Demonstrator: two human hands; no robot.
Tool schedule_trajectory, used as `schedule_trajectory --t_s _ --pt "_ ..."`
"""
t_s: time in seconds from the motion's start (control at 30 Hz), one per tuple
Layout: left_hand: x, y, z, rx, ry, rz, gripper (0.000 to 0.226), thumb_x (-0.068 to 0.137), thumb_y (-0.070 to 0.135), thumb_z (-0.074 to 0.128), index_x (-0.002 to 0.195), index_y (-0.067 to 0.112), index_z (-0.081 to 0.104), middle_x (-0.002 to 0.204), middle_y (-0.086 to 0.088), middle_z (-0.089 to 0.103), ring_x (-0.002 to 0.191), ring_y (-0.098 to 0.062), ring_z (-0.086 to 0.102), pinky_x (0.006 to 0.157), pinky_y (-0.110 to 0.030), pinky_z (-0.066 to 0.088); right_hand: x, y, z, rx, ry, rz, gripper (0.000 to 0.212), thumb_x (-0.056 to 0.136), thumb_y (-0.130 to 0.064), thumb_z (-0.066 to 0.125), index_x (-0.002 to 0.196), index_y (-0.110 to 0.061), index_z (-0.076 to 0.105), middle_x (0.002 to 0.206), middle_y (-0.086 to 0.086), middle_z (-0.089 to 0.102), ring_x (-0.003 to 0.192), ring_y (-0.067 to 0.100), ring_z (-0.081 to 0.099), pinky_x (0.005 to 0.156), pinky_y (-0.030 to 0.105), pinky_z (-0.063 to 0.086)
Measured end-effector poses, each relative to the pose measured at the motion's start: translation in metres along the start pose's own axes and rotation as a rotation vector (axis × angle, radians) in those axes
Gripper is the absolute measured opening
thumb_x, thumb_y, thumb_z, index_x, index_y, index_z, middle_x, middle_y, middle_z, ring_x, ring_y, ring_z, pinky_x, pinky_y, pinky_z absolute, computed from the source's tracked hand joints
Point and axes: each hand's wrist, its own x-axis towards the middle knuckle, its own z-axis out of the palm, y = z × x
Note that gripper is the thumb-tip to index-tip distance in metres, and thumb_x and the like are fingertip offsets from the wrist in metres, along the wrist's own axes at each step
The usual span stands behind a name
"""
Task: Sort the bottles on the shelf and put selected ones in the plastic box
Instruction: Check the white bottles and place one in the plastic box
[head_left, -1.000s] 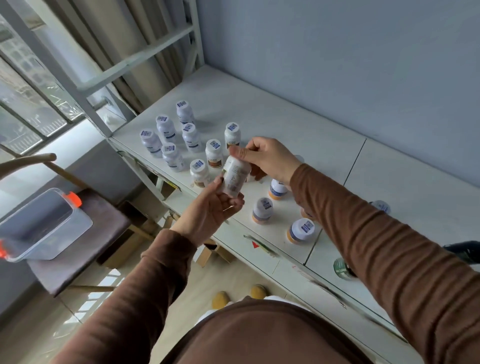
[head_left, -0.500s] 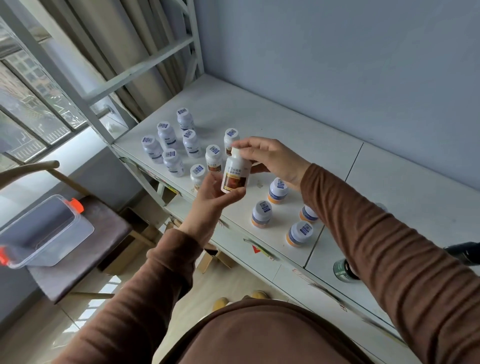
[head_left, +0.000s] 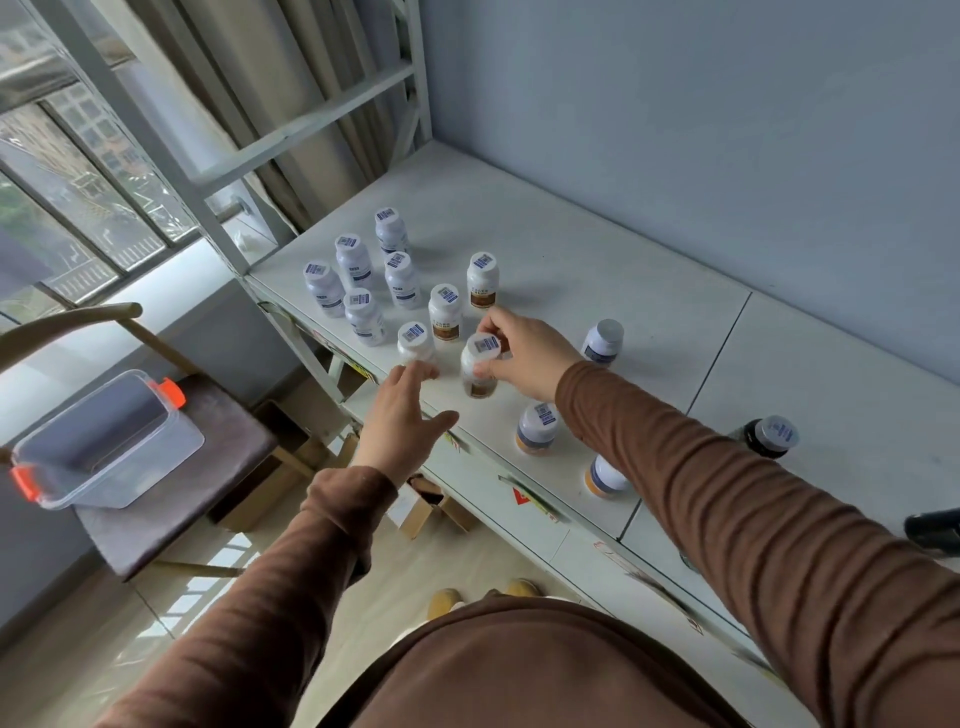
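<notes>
Your right hand (head_left: 524, 358) pinches a white bottle (head_left: 480, 366) by its cap, fingers wrapped round the top so the body hangs upright, its base at or just above the shelf (head_left: 597, 270); whether it touches, you cannot tell. It sits beside three brown-labelled bottles (head_left: 445, 319), which suggests you are adding it to that group. Holding it from the top keeps your knuckles clear of the neighbours. Your left hand (head_left: 402, 415) is spread and holds nothing, fingertips close to the nearest brown-labelled bottle, perhaps ready to steady it or take it next. Further left stand five blue-labelled bottles (head_left: 358, 283) in their own cluster, so the sorting looks well along. Orange-banded bottles (head_left: 537, 428) wait near the front edge under your right sleeve. The box (head_left: 104, 447) sits open on a chair (head_left: 171, 519) to your left, well apart from the shelf, with nothing visible in it; filling it seems not yet begun.
</notes>
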Motion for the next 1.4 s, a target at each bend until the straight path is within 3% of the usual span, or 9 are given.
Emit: schedule_trajectory --t_s 0.13,0.33,0.47,0.67,0.87,1.07,1.27,1.33,1.4 --pt "-0.003 -0.009 -0.004 0.195 -0.016 0.027 0.050 0.086 0.033 0.074 0.130 0.022 0.053 0.130 0.001 0.056 0.115 -0.019 0.052 0.097 -0.034 0.045 0.006 0.006 0.021 -0.076 -0.014 0.056 0.041 0.079 -0.039 0.075 0.104 -0.020 0.049 0.101 0.002 0.065 0.087 0.025 0.059 0.074 0.032 0.044" --pt "0.000 -0.011 -0.002 0.240 -0.030 0.030 0.048 0.086 0.038 0.072 0.128 0.024 0.054 0.129 0.002 0.058 0.111 -0.018 0.054 0.094 -0.035 0.048 0.007 0.007 0.036 -0.122 -0.020 0.078 0.042 0.078 -0.039 0.076 0.098 -0.020 0.044 0.100 0.004 0.064 0.087 0.027 0.060 0.071 0.032 0.041" --pt "0.005 -0.009 -0.005 0.289 -0.021 0.070 0.048 0.087 0.038 0.071 0.129 0.024 0.054 0.129 0.003 0.059 0.114 -0.019 0.054 0.094 -0.033 0.046 0.006 0.010 0.031 -0.093 -0.047 0.075 0.050 0.075 -0.043 0.078 0.107 -0.019 0.047 0.107 0.003 0.062 0.091 0.025 0.060 0.080 0.034 0.048" --pt "0.035 0.016 -0.024 0.412 0.111 0.238 0.042 0.088 0.037 0.067 0.126 0.025 0.055 0.118 0.004 0.063 0.107 -0.020 0.057 0.086 -0.038 0.050 0.006 0.024 -0.017 -0.063 0.130 0.070 0.039 0.078 -0.045 0.075 0.105 -0.021 0.060 0.097 -0.007 0.066 0.086 0.017 0.064 0.085 0.032 0.050" --pt "0.083 0.048 -0.019 0.529 0.096 0.329 0.042 0.090 0.035 0.065 0.128 0.023 0.055 0.120 0.001 0.062 0.112 -0.025 0.056 0.083 -0.039 0.048 0.025 0.034 -0.038 -0.224 0.110 0.028 0.045 0.084 -0.034 0.073 0.121 -0.015 0.057 0.118 0.004 0.064 0.106 0.024 0.060 0.092 0.035 0.047" --pt "0.116 0.053 0.000 0.609 0.017 0.284 0.039 0.088 0.031 0.064 0.124 0.020 0.058 0.116 -0.001 0.064 0.113 -0.025 0.055 0.083 -0.040 0.049 0.048 0.036 -0.019 -0.333 0.038 -0.010 0.049 0.086 -0.029 0.069 0.130 -0.015 0.051 0.130 0.010 0.057 0.116 0.030 0.054 0.095 0.036 0.043" --pt "0.121 0.049 0.010 0.623 -0.046 0.276 0.042 0.087 0.032 0.067 0.126 0.023 0.056 0.118 0.000 0.064 0.115 -0.026 0.055 0.087 -0.040 0.048 0.053 0.039 -0.008 -0.306 -0.007 0.003 0.038 0.089 -0.023 0.065 0.125 -0.015 0.055 0.124 0.007 0.062 0.109 0.029 0.061 0.088 0.035 0.048" --pt "0.119 0.048 0.009 0.574 -0.051 0.272 0.043 0.085 0.035 0.069 0.124 0.023 0.057 0.113 0.001 0.064 0.112 -0.025 0.055 0.084 -0.038 0.047 0.052 0.044 -0.016 -0.181 0.019 0.057 0.033 0.087 -0.026 0.065 0.119 -0.020 0.059 0.116 0.005 0.066 0.097 0.027 0.064 0.078 0.033 0.050" --pt "0.117 0.051 0.006 0.486 -0.038 0.266 0.042 0.083 0.041 0.070 0.119 0.023 0.059 0.105 0.001 0.064 0.106 -0.025 0.057 0.078 -0.037 0.047 0.051 0.048 -0.032 -0.001 0.080 0.105 0.033 0.085 -0.035 0.070 0.114 -0.022 0.063 0.108 0.003 0.068 0.092 0.024 0.064 0.078 0.033 0.052"
